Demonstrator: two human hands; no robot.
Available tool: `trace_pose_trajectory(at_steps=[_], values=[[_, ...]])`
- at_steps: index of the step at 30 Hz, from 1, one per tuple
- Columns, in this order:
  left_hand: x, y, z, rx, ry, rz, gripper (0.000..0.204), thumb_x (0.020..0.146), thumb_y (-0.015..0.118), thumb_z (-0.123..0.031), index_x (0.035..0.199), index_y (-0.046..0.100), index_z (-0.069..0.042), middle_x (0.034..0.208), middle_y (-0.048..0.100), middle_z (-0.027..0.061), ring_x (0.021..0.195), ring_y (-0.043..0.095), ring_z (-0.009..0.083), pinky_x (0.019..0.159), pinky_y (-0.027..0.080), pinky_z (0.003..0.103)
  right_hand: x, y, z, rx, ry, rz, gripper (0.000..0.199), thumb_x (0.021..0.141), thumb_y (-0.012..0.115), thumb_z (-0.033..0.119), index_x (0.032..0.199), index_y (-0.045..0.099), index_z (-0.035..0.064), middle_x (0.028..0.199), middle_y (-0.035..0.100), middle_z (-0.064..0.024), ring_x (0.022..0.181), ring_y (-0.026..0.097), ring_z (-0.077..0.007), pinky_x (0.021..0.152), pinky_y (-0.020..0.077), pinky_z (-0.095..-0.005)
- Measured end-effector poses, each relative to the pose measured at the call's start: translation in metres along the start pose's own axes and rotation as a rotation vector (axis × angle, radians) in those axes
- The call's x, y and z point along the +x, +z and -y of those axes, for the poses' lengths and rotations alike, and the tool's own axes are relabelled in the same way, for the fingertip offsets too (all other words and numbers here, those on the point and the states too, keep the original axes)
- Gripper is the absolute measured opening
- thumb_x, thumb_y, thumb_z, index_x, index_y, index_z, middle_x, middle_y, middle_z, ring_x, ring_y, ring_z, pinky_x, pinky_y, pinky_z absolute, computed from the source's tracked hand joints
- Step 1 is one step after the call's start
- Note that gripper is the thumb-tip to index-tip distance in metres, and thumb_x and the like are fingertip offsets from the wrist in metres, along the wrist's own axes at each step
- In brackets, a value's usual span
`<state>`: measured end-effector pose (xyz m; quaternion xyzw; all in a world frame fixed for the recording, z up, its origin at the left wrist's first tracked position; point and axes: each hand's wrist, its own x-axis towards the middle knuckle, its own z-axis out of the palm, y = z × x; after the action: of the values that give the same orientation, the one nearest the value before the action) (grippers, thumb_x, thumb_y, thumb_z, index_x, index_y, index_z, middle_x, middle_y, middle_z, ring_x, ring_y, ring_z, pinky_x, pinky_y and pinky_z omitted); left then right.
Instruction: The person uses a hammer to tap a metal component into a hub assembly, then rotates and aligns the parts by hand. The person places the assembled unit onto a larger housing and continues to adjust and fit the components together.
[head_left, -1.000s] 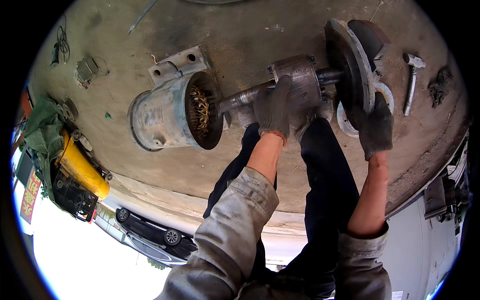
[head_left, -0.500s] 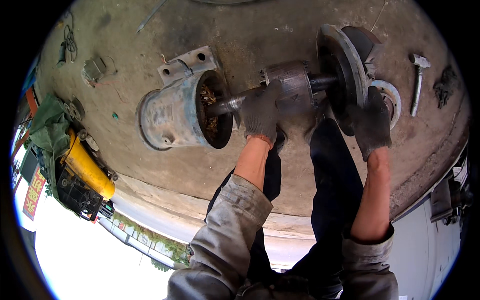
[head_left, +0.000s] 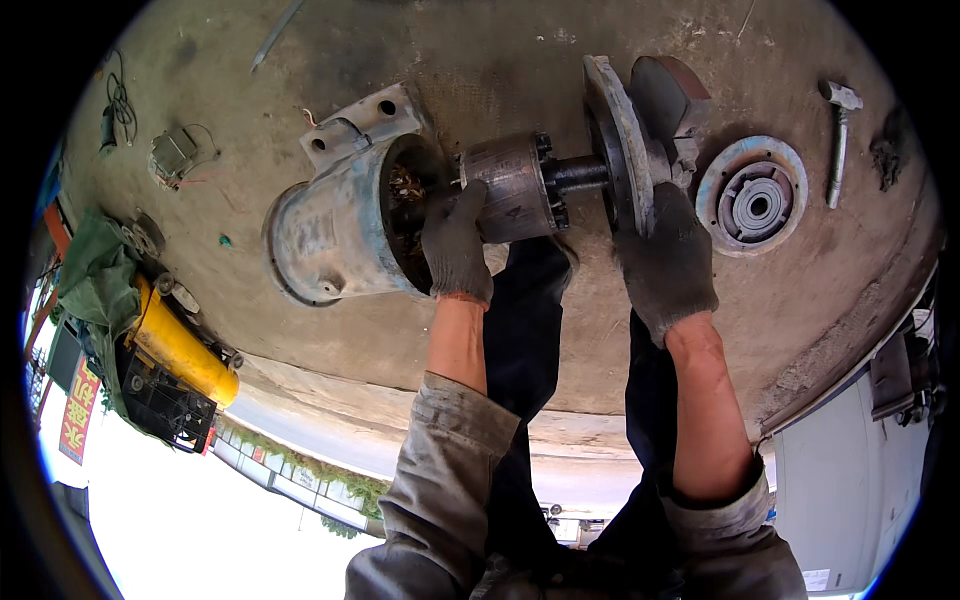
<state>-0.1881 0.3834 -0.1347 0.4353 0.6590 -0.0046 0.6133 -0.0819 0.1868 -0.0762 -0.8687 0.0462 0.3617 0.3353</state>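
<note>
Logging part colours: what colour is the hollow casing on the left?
The casing is worn grey with faded bluish patches; head view.

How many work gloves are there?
2. One is on the left hand, at the left end of the rotor; the other is on the right hand, holding the round flange. I see no others.

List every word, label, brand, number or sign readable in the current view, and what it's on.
Red sign, far left: large yellow characters, not copied here; its support is unclear.
Whitish label on the pale panel, lower right: too small to read.
Dark rotor: a mark, too unclear to read.
</note>
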Motion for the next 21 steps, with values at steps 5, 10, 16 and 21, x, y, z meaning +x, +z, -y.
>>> trace_pose_trajectory(at_steps=[5, 10, 16, 21], values=[[0.01, -0.008, 0.003, -0.129, -0.025, 0.073, 0.038, 0.098, 0.073, -0.02, 0.129, 0.067, 0.001, 0.12, 0.07, 0.0091, 0.107, 0.067, 0.0204, 0.093, 0.053, 0.035, -0.004, 0.012, 0.006, -0.131, -0.136, -0.013, 0.028, 0.083, 0.066, 0.008, 0.11, 0.064, -0.0011, 0.111, 0.068, -0.0252, 0.104, 0.066, -0.0476, 0.089, 0.0544, -0.0519], [0.019, -0.012, 0.013, -0.188, -0.105, 0.1, 0.038, 0.101, 0.07, -0.02, 0.133, 0.066, 0.001, 0.125, 0.07, 0.0084, 0.114, 0.067, 0.0212, 0.099, 0.052, 0.036, -0.006, 0.021, 0.014, -0.16, -0.143, -0.045, 0.027, 0.087, 0.067, 0.009, 0.112, 0.064, 0.0005, 0.113, 0.067, -0.0236, 0.099, 0.068, -0.0475, 0.085, 0.0569, -0.0527], [0.018, -0.016, 0.012, -0.187, -0.042, 0.072, 0.039, 0.1, 0.073, -0.022, 0.131, 0.067, 0.0, 0.12, 0.072, 0.0083, 0.106, 0.069, 0.0205, 0.091, 0.054, 0.035, -0.008, 0.029, 0.015, -0.19, -0.134, -0.047, 0.024, 0.088, 0.067, 0.012, 0.111, 0.064, 0.0035, 0.11, 0.067, -0.0217, 0.098, 0.069, -0.0459, 0.084, 0.0579, -0.051], [0.016, -0.019, 0.019, 0.001, 0.019, 0.034, 0.038, 0.098, 0.073, -0.025, 0.123, 0.068, 0.004, 0.115, 0.072, 0.0109, 0.105, 0.065, 0.0216, 0.095, 0.049, 0.037, -0.011, 0.036, 0.014, -0.176, -0.099, -0.099, 0.025, 0.086, 0.067, 0.011, 0.108, 0.061, 0.0016, 0.107, 0.067, -0.0251, 0.1, 0.065, -0.0491, 0.084, 0.0537, -0.0544]])
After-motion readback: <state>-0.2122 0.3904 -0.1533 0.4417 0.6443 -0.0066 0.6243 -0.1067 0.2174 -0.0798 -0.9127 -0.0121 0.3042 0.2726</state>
